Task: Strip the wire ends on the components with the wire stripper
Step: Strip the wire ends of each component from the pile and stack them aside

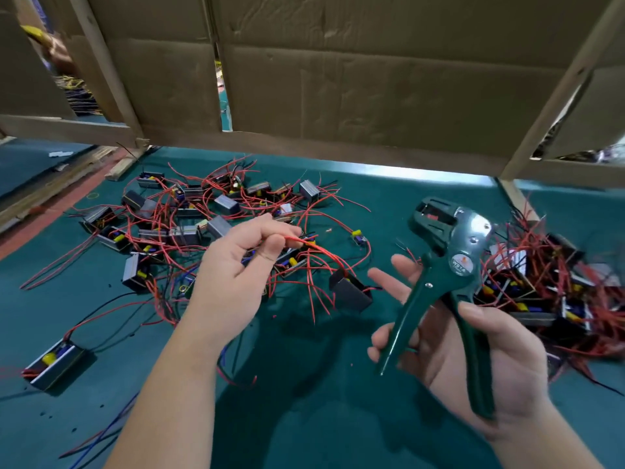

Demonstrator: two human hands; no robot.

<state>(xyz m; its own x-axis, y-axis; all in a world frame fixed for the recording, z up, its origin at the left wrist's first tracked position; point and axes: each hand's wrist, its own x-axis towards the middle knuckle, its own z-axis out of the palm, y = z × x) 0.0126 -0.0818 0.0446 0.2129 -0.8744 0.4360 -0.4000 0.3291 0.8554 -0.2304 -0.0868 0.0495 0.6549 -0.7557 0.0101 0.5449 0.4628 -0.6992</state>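
Left hand (233,262) pinches a red wire (318,248) between the thumb and curled fingers, raised off the green surface (304,384). From that grip the wire arcs down to the right. A dark component (350,292) hangs tilted at its end, just below and to the right of the fingers, between the two hands. Whether it touches the surface cannot be told.

Right hand (473,350) grasps the green stripper (449,265), palm turned up. The thumb lies over the near handle, and the other handle rests across the fingers, which are partly stretched out. The handles stand spread apart. The tool's head points up and away from the hand, leaning left, and is apart from the wire.

Beyond the left hand a pile (189,218) of components lies on the surface: small grey and black boxes tangled in red wires, some showing yellow parts. Another heap (558,282), blurred, lies just to the right of the right hand, behind the stripper's head. Well to the left of the left forearm a single open box (55,362) lies on the surface. Small dark specks (72,429) are scattered near it. Far beyond both hands, cardboard (338,79) in a wooden frame (548,106) stands across the surface.
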